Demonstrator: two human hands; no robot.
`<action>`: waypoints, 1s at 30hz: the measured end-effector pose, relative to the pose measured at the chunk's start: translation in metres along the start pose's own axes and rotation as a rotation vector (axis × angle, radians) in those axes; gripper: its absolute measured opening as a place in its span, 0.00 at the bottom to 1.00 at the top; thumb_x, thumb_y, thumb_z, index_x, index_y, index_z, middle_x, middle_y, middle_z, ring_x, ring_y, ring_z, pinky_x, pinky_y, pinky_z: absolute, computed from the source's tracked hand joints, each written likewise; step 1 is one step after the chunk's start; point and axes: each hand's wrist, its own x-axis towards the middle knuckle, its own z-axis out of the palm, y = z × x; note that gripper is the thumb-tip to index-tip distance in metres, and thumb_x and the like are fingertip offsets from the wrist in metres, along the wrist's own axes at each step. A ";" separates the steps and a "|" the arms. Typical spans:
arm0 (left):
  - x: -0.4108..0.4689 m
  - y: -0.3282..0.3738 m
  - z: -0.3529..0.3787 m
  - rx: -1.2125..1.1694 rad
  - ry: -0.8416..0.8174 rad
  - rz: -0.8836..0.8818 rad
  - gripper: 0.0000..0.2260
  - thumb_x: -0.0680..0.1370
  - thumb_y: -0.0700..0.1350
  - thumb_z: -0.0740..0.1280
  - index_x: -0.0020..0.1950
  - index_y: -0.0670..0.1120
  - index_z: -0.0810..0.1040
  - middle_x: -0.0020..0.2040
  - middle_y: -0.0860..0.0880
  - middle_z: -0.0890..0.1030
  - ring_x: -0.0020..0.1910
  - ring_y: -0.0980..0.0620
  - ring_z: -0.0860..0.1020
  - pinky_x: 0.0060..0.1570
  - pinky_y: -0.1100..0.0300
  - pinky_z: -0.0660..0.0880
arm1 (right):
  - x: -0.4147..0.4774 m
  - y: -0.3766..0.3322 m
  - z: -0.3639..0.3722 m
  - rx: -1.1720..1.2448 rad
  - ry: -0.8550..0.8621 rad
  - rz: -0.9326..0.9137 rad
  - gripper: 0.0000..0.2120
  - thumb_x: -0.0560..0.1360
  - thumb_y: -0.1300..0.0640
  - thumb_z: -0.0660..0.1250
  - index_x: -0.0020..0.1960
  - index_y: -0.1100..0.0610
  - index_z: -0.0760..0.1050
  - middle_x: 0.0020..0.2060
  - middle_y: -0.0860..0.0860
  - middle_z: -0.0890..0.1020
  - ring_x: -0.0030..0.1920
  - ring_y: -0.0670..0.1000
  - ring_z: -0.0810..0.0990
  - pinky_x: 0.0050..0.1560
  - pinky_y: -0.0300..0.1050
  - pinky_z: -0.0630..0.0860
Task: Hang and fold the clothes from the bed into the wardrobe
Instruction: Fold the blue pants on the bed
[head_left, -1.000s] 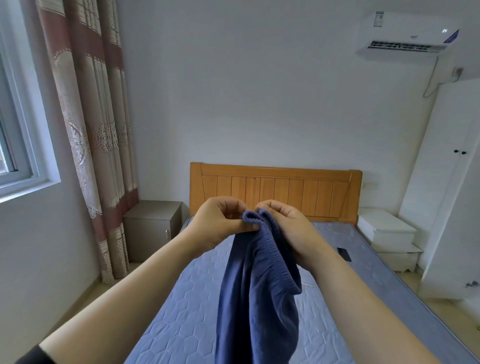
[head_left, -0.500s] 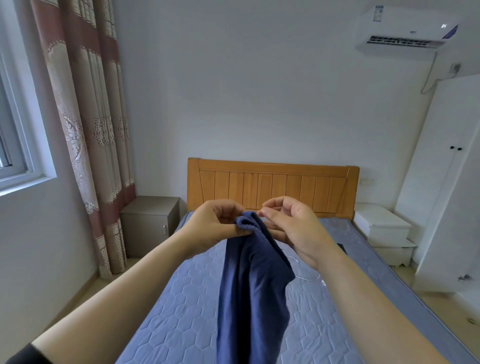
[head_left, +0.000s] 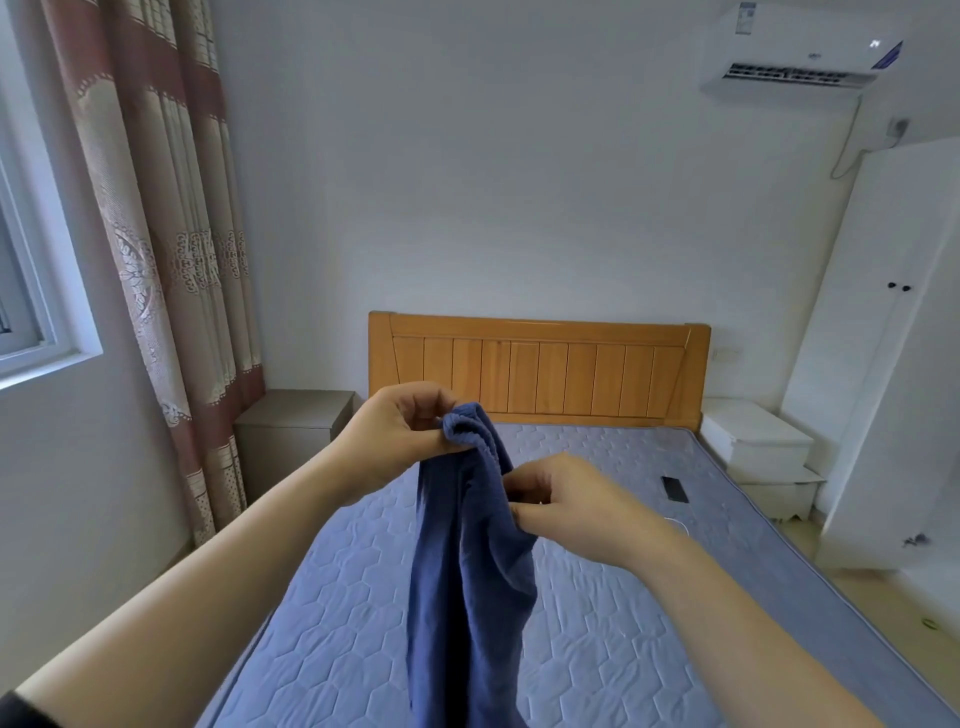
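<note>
A dark blue knit garment (head_left: 470, 571) hangs in front of me over the bed (head_left: 623, 597), its lower part running out of the bottom of the frame. My left hand (head_left: 402, 431) pinches its bunched ribbed top edge and holds it up. Lower and to the right, my right hand (head_left: 563, 506) pinches the garment's right edge between thumb and fingers. The white wardrobe (head_left: 893, 364) stands at the far right with its doors closed.
The bed has a blue quilted mattress and a wooden headboard (head_left: 537, 364). A black phone (head_left: 674, 488) and a thin white cable lie on the mattress. A grey nightstand (head_left: 291, 436) stands left, a white nightstand (head_left: 758, 452) right. Curtain and window fill the left side.
My right hand has let go of the top edge beside my left hand, dropped down and to the right, and now grips the garment's side edge. My left hand stays put.
</note>
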 end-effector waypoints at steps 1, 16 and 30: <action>-0.001 -0.001 -0.001 0.008 0.003 -0.004 0.08 0.72 0.37 0.73 0.42 0.51 0.83 0.42 0.49 0.84 0.43 0.53 0.82 0.45 0.64 0.77 | 0.001 0.000 0.001 -0.037 -0.020 -0.021 0.09 0.73 0.55 0.64 0.36 0.52 0.79 0.28 0.45 0.76 0.29 0.40 0.71 0.32 0.36 0.67; -0.007 -0.007 -0.025 0.002 0.031 -0.057 0.07 0.68 0.47 0.75 0.44 0.49 0.83 0.44 0.47 0.85 0.44 0.53 0.83 0.44 0.63 0.77 | 0.014 -0.017 0.027 0.345 -0.065 -0.158 0.07 0.76 0.63 0.65 0.52 0.57 0.79 0.45 0.52 0.84 0.46 0.48 0.82 0.48 0.43 0.80; -0.018 -0.027 -0.036 0.503 -0.029 -0.177 0.13 0.77 0.41 0.66 0.43 0.60 0.81 0.40 0.60 0.82 0.41 0.61 0.79 0.40 0.69 0.74 | 0.016 -0.008 -0.016 -0.801 0.283 -0.582 0.20 0.78 0.45 0.57 0.30 0.52 0.62 0.28 0.46 0.68 0.28 0.48 0.66 0.25 0.40 0.56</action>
